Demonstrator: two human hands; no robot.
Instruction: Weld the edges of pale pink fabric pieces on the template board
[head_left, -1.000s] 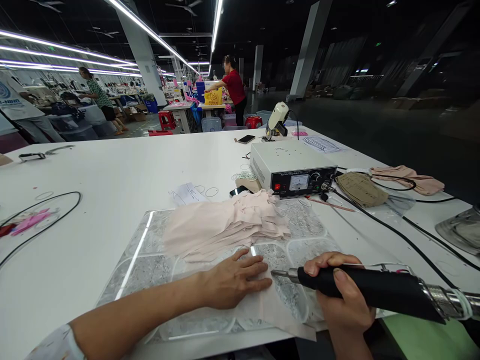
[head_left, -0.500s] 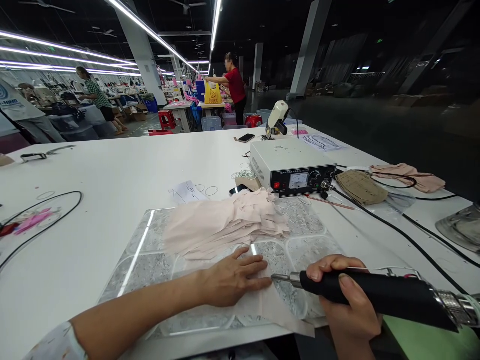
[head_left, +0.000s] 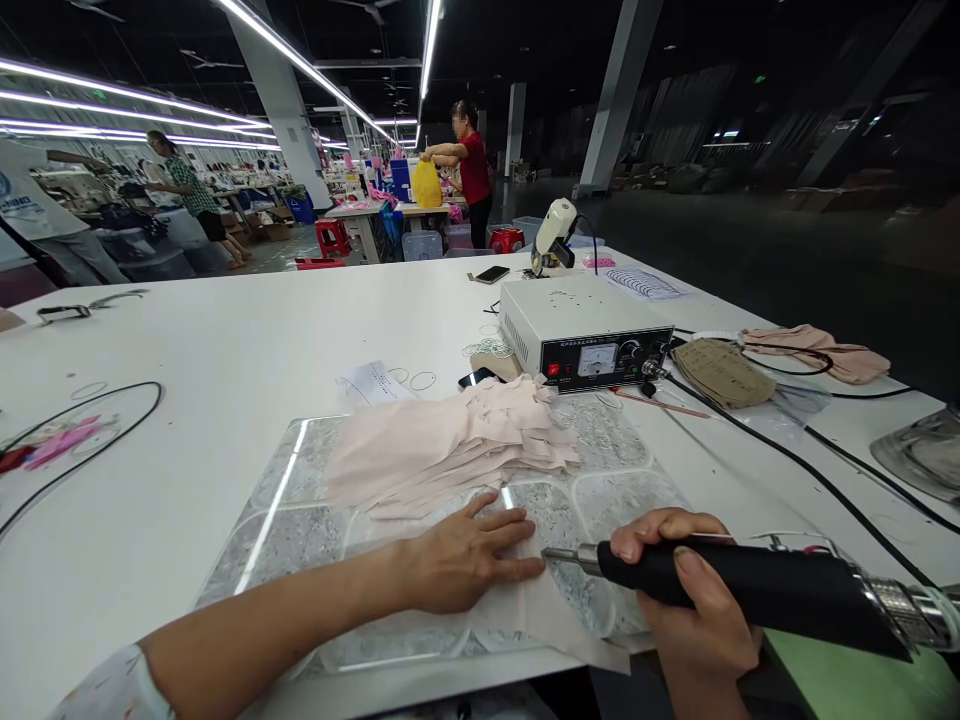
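Observation:
My left hand lies flat, fingers spread, pressing a thin pale pink fabric piece onto a clear-covered grey patterned mat. In my right hand is a black ultrasonic cutter with a metal tip, its fingers wrapped round the body. The tip points left and sits at the fabric's edge, close beside my left forefinger; whether it touches the cloth I cannot tell. Just beyond my left hand rests a pile of pale pink fabric pieces.
Behind the pile stands a control box, its black cable running to the cutter. A phone, a paper slip and brown pattern pieces lie on the white table. Across the room, a person in red handles a yellow bag.
Both my hands and the cutter look almost unmoved. In the background, the person in red has lifted and turned the yellow bag, and the person at far left has stretched out an arm.

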